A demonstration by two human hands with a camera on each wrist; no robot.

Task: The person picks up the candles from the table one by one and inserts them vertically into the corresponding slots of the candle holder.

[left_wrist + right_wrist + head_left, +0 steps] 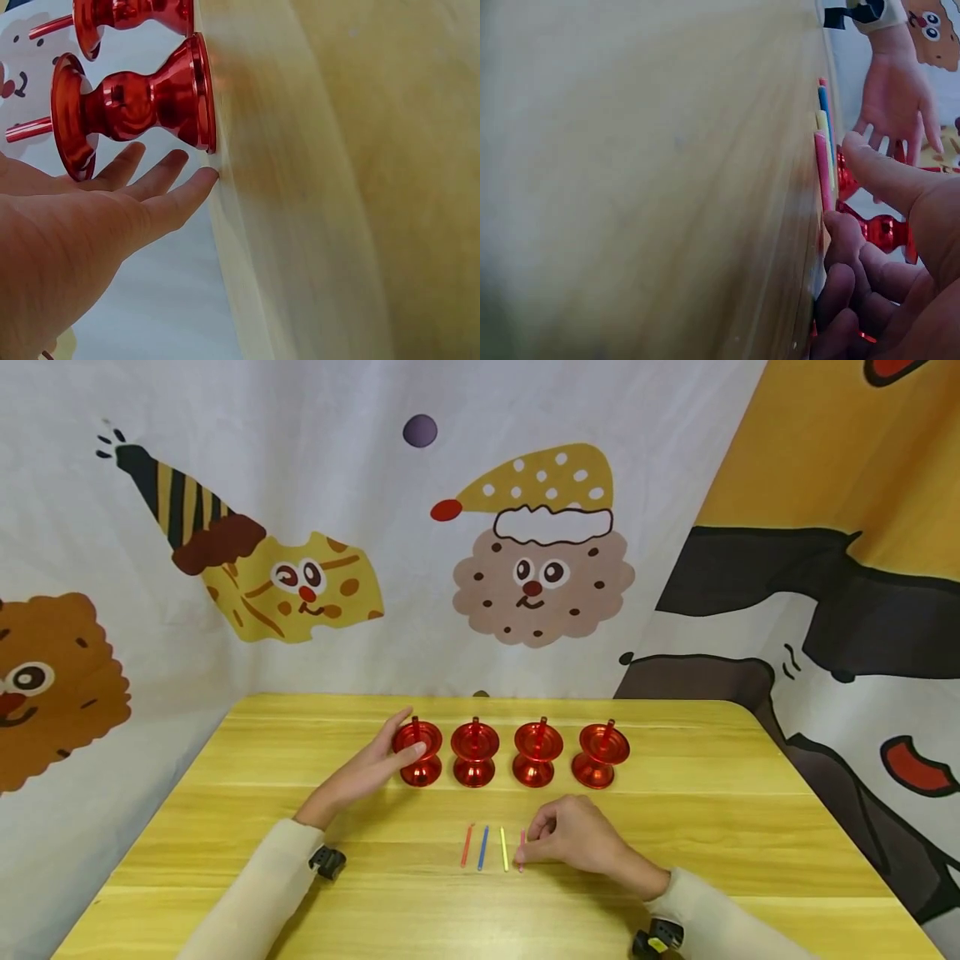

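Several shiny red candle holders, each with an upright tube in its dish, stand in a row on the table. My left hand [375, 764] is at the leftmost candle holder [422, 772], thumb by its dish and fingers spread beside it. In the left wrist view those fingers look loosely extended, not wrapped round the holder's stem [127, 105]. My right hand [573, 835] is at a thin pink candle [823, 169] lying on the table. The index fingertip is at the candle's end, while the thumb looks apart from it.
Left of the pink candle lie a yellow candle [504, 850], a blue candle [483, 848] and a red candle [467, 847], side by side. The wooden table [420, 914] reaches back to a cartoon-printed cloth [405, 652]. Another candle holder [594, 774] ends the row at right.
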